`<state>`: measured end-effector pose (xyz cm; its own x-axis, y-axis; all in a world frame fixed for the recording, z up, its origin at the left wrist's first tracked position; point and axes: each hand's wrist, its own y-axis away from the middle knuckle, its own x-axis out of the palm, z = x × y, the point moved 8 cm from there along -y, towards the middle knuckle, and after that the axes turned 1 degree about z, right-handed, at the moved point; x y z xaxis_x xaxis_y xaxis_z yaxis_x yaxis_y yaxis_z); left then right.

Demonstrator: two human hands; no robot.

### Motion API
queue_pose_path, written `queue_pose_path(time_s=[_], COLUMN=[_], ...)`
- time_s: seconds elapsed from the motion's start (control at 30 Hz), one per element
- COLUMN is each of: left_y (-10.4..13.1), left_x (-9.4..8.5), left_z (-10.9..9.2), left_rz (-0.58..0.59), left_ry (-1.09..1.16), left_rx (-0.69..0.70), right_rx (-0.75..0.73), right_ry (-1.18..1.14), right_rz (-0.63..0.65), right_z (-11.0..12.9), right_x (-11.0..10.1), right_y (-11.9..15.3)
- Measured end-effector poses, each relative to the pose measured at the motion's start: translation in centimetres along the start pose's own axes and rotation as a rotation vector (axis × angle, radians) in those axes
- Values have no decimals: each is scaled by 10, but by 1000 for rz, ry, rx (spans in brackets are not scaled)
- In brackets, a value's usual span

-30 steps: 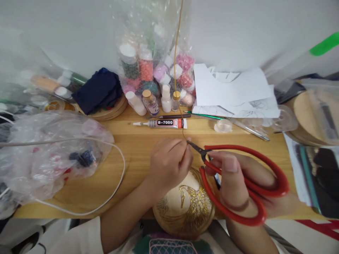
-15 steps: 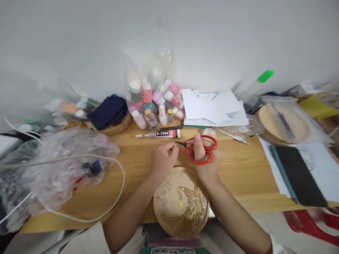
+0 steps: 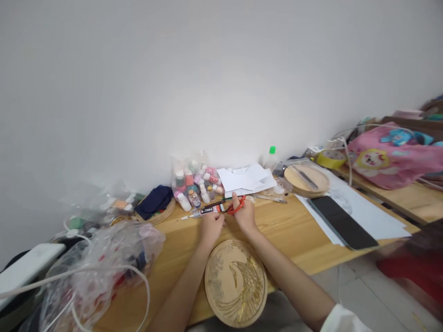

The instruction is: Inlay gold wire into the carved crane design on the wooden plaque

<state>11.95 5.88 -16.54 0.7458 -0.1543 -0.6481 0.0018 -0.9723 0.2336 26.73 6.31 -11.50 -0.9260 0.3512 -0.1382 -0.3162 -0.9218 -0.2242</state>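
Observation:
My right hand (image 3: 245,215) is closed on a pair of red-handled scissors (image 3: 237,205), their dark blades pointing left. Beside the blade tips, my left hand (image 3: 211,227) is in a pinch; whatever is between its fingertips is too small to make out. Just beyond the left hand lies a B-7000 glue tube (image 3: 204,211) with a white nozzle. Below both hands, at the table's front edge, rests a round wooden plaque (image 3: 221,299) with a bird design, its feathers partly covered in gold.
Small bottles (image 3: 194,199) and a bag of colored jars (image 3: 188,177) stand against the wall. Papers (image 3: 247,180) lie beside them. A phone (image 3: 341,221) sits at right on white sheets. Plastic bags (image 3: 104,267) and a white cable (image 3: 147,286) crowd the left.
The camera view has tilted up and turned right, bringing a pink bag into sight. The scissors stay in my right hand, now turned with the handles seen more edge-on; my left hand still pinches.

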Motion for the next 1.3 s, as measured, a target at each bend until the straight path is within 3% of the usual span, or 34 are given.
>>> queue_pose_path(time_s=[0.2,0.33,0.57,0.73,0.83,1.0,1.1,1.2,1.3], left_y=[-4,-2,29,62,75,82,85,88,93], left_x=[3,5,-4,-8,-5,3,3,2,3], left_z=[5,1,-1,-3,-6,-9,-15,-24,-30], left_rz=[27,63,185,260,292,357,386,422,468], left_ry=[105,199,414,601,670,710,722,719,686], left_rx=[3,36,115,176,176,164,195,236,252], right_rx=[-16,-14,-113,-216,-698,-806,-814,-723,-651], right_ry=[-30,-33,168,464,981,1071,1106,1097,1041], right_rz=[15,-11,4,131,402,655,727,734,620], right_z=[-3,0,17,-6,-11,-26,-27,-24,-3], right_x=[2,-11,-76,-126,-118,-123,-125,-126,-122], right_y=[-2,-12,-10,16,43,48,43,39,44])
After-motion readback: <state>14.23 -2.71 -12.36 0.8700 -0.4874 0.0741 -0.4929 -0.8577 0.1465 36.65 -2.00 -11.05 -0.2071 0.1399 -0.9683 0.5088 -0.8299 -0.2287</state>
